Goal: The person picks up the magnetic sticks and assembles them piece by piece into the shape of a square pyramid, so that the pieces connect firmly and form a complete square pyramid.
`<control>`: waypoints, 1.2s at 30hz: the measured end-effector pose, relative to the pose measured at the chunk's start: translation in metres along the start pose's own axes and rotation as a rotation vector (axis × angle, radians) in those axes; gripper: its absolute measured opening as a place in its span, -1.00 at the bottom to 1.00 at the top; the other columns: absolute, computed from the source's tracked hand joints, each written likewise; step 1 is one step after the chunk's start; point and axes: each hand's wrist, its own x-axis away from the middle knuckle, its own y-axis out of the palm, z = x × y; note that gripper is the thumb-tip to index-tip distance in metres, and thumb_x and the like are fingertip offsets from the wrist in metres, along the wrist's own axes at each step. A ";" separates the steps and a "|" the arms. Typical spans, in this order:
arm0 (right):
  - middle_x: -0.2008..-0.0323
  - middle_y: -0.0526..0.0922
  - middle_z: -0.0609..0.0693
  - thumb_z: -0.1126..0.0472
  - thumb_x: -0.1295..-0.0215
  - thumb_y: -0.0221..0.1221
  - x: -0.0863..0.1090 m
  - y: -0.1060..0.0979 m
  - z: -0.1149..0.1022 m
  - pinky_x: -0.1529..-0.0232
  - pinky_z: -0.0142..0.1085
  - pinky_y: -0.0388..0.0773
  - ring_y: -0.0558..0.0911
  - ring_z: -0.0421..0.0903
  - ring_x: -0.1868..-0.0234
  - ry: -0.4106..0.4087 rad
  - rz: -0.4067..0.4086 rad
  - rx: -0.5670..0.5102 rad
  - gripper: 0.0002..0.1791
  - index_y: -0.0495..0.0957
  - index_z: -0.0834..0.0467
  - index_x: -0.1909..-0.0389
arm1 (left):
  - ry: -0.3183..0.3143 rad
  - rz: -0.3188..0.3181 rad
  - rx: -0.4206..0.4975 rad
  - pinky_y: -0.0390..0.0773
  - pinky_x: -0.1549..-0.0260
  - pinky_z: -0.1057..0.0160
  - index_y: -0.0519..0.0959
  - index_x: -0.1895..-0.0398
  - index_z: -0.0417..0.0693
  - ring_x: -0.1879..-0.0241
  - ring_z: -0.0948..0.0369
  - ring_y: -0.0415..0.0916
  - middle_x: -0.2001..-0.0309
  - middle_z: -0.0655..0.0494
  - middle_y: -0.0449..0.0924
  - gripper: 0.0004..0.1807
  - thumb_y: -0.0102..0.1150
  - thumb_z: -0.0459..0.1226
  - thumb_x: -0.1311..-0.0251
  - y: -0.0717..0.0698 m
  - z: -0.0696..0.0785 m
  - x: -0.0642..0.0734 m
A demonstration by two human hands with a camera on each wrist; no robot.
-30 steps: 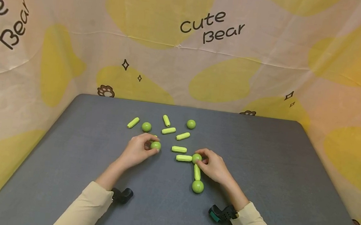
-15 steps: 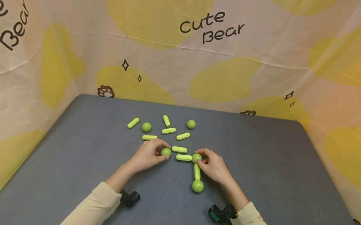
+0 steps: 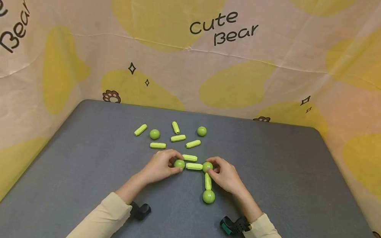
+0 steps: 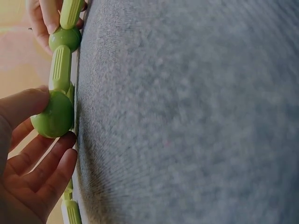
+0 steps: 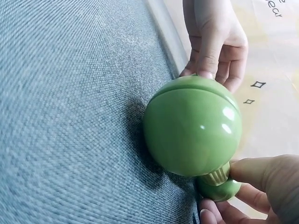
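Note:
My left hand [image 3: 161, 166] pinches a green ball [image 3: 179, 164] between thumb and fingers, at the left end of a light green ribbed rod [image 3: 194, 166]. In the left wrist view this ball [image 4: 55, 115] meets the rod's end [image 4: 60, 69]; whether they are joined I cannot tell. My right hand [image 3: 227, 176] holds the corner ball [image 3: 207, 167] at the rod's other end. From that ball a second rod [image 3: 208, 182] runs toward me to another ball [image 3: 208, 196], which looms large in the right wrist view [image 5: 191, 126].
Just behind the held rod lies a loose rod [image 3: 190, 158]. Farther back are several more rods, such as one [image 3: 158, 145] at left, and two loose balls, one left [image 3: 154, 134] and one right [image 3: 201, 131]. A printed cloth [image 3: 167, 74] hangs behind the grey table [image 3: 291, 182].
My left hand has carried its ball rightward and slightly toward me, up to the left end of the rod. The right hand stays on the corner ball, nearly unmoved.

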 end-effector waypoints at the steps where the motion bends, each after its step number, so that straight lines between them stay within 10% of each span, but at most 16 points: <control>1: 0.14 0.62 -0.02 0.20 -0.16 0.21 0.000 0.000 0.000 0.44 -0.36 0.45 0.54 -0.25 0.40 0.001 0.000 0.002 -0.70 0.55 0.08 0.05 | 0.003 -0.005 0.003 0.51 0.39 0.35 0.60 0.21 -0.03 0.37 0.30 0.55 0.30 0.19 0.56 -0.70 0.38 -0.28 0.08 0.000 0.001 0.000; 36: 0.12 0.58 -0.01 0.23 -0.16 0.21 0.000 -0.011 0.007 0.11 -0.16 0.43 0.53 -0.08 0.10 -0.164 -0.108 0.094 -0.68 0.56 0.09 0.03 | 0.023 -0.071 -0.050 0.49 0.36 0.32 0.59 0.19 0.00 0.35 0.32 0.53 0.30 0.21 0.58 -0.71 0.35 -0.21 0.02 0.008 0.013 -0.004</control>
